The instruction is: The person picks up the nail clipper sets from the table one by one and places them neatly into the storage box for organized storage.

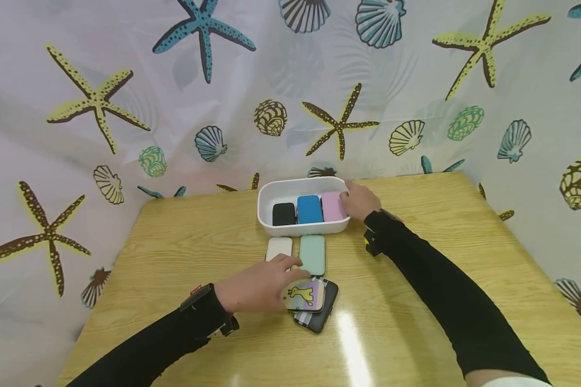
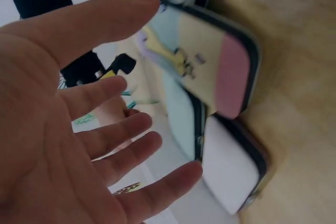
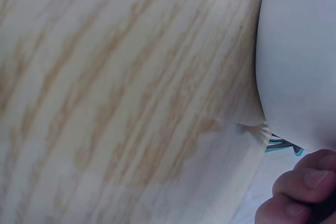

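My left hand (image 1: 268,285) hovers with spread fingers over a giraffe-print case (image 1: 307,295). In the left wrist view, the thumb (image 2: 126,17) overlaps that case's edge, and the palm holds nothing. Under the giraffe case lies a dark plaid case (image 1: 325,317). Beyond it lie a mint case (image 1: 312,255) and a white case (image 1: 278,247), partly behind the left fingers. At the right end of a white basin (image 1: 300,230), my right hand (image 1: 361,201) grips the rim beside a pink case (image 1: 333,207). Curled right fingers (image 3: 307,182) show at the right wrist view's corner; their contact is partly hidden.
Inside the basin, a blue case (image 1: 310,209) and a black case (image 1: 284,214) stand left of the pink one. The wooden table (image 1: 189,242) meets a curtain (image 1: 242,123) printed with starfish and shells at its back and sides.
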A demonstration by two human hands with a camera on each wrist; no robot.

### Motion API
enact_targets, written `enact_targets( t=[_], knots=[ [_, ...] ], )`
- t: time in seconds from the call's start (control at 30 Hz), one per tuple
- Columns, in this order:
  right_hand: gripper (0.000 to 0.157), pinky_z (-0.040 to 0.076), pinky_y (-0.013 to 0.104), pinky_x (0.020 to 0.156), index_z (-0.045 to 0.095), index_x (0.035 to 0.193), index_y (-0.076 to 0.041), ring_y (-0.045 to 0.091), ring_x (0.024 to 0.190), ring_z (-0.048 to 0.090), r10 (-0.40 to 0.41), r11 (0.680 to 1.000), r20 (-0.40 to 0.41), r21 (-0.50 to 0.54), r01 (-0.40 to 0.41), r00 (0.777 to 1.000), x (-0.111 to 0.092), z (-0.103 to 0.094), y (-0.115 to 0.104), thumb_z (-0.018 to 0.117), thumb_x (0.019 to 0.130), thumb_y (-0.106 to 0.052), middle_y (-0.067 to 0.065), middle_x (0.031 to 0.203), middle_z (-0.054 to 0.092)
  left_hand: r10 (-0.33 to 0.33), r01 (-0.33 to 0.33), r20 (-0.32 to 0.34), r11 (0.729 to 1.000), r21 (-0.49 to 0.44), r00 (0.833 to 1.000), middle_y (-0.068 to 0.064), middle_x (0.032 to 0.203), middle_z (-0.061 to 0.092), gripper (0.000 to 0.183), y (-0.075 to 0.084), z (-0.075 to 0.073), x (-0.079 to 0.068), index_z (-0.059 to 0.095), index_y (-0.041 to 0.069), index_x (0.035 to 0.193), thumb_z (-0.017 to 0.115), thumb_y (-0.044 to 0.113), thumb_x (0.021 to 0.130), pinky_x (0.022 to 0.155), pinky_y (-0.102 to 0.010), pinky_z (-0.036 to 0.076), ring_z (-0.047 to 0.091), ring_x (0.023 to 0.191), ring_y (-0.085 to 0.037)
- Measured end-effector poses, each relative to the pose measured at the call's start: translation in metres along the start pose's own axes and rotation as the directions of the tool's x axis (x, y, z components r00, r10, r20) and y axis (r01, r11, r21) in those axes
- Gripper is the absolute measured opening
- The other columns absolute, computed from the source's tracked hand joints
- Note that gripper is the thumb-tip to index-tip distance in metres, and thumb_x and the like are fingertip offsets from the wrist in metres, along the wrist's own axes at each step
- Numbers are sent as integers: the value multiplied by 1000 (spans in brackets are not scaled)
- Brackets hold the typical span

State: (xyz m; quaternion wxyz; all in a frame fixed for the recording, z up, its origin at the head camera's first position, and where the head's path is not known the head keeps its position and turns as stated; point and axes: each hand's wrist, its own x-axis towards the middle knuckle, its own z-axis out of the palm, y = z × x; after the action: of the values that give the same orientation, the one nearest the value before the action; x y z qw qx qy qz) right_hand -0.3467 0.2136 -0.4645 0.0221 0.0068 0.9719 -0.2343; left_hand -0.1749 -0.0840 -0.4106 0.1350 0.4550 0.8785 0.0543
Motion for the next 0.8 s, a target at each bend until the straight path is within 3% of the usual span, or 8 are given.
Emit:
enact_targets(
  t=[0.2,0.43,0.6,0.8],
  knots=[
    [56,47,50,89,35,157,-9,33,104,58,6,1000,4,5,-6,1000,0,-1,3,36,105,-29,19,140,58,48,-48,-4,999,-4,999,-5,154,40,84,1,15,-1,43,29,152,86,23,80,100,-33,51,47,132,-20],
    [56,47,52,92,34,157,-9,33,106,58,15,1000,8,9,-15,1000,-1,-2,3,37,105,-29,20,142,56,137,-140,35,982,124,990,-4,158,37,100,1,26,4,30,44,156,80,4,79,94,-39,52,42,139,-22],
    [54,47,47,83,38,155,-11,32,98,59,1,1000,-1,9,-1,1000,-1,0,2,37,104,-29,18,131,63,153,-162,65,969,187,986,-4,158,36,104,3,32,5,21,45,159,81,8,82,90,-33,54,48,134,-21],
    [54,47,45,79,39,155,-11,32,95,60,-12,1000,-22,1,12,1000,-1,0,0,38,104,-28,18,126,64,162,-168,46,966,195,986,-4,153,42,105,4,32,5,21,43,159,84,11,81,90,-32,53,49,129,-19]
  ],
)
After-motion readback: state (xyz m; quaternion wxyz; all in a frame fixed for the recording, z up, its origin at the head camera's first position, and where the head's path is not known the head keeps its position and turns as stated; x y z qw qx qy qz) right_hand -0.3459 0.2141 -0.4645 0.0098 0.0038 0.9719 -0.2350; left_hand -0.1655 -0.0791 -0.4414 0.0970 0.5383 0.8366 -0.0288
